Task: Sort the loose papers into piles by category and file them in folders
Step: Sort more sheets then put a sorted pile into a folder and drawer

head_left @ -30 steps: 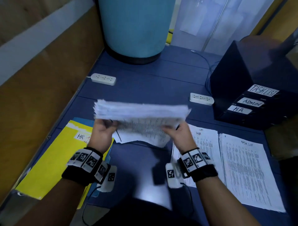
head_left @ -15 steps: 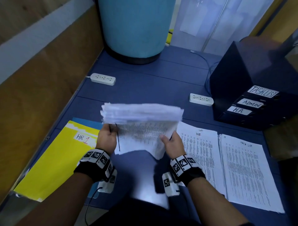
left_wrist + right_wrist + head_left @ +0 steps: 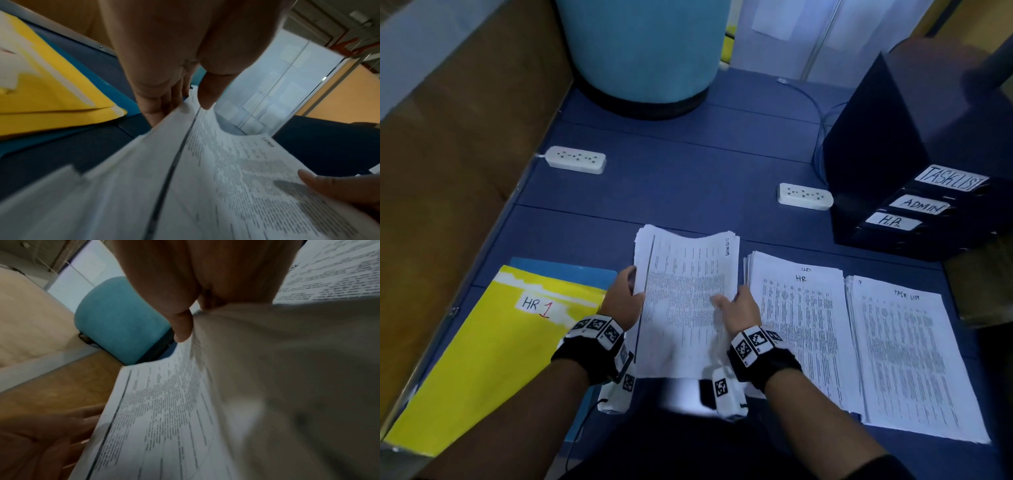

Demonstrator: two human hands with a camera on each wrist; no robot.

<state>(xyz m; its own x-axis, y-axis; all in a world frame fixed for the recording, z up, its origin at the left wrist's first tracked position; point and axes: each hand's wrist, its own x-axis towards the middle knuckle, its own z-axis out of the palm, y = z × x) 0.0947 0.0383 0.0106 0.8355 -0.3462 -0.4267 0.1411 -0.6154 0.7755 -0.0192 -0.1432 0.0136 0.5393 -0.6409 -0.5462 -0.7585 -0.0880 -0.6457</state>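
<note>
Held from both sides: thick white stack of printed papers (image 3: 685,294), marked "ADMIN" at its far right corner, gripped at its left edge by the left hand (image 3: 621,301), thumb on top and fingers (image 3: 156,104) underneath, a narrow grip closed on the sheets. Gripped likewise at the right edge by the right hand (image 3: 739,308), thumb laid across the top page, fingers hidden below. Bowed slightly in the middle, top page dense with blurred text and a dark line down its left margin; whether resting on the dark blue tabletop (image 3: 688,171) or raised just above it could not be told. Both wrists banded with black straps and checkered markers, forearms angled inward toward the stack. Lying just right of it: a white pile headed "HR" (image 3: 801,329), then a white pile headed "TASK LIST" (image 3: 907,359). At left, a yellow paper folder labelled "HR 1" (image 3: 482,353), flat on a blue one.
</note>
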